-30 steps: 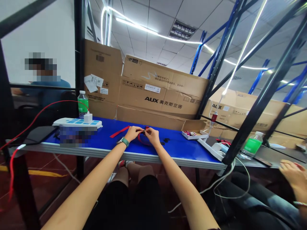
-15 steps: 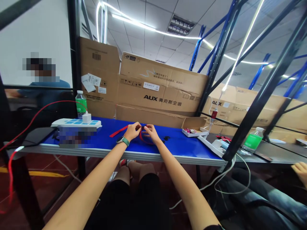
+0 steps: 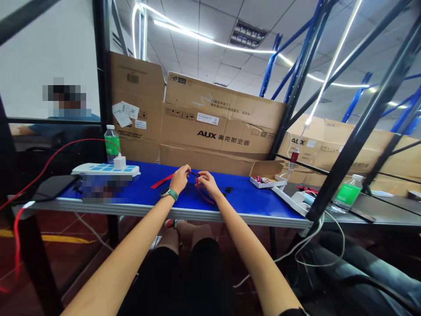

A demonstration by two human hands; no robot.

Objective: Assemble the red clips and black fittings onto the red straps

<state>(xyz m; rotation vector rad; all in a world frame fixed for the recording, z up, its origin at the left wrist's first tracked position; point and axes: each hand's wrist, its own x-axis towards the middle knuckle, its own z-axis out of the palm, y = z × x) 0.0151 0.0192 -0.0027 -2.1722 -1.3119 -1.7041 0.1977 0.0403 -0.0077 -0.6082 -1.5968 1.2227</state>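
Above the blue tabletop [image 3: 158,202], my left hand [image 3: 180,179] pinches a red strap [image 3: 162,181], whose flat free end sticks out to the left on the table. My right hand [image 3: 206,182] has its fingers closed on the same strap a little to the right. Between the two hands runs a short dark section, too small to make out clearly. Below my right hand the red strap curves down towards the table's front. Several small black pieces [image 3: 229,190] lie just right of my right wrist. A watch with a green band [image 3: 169,193] is on my left wrist.
At the left stand a white power strip [image 3: 98,169] with a plugged charger [image 3: 119,162] and a green-labelled bottle [image 3: 112,142]. An open small box [image 3: 268,181] sits at the right. Cardboard panels [image 3: 217,127] wall the back. A person [image 3: 70,118] sits at far left.
My hands have moved slightly apart, showing the dark section between them. The strap's loop under my right hand has shifted right and down. Another person's hand at far right has left view.
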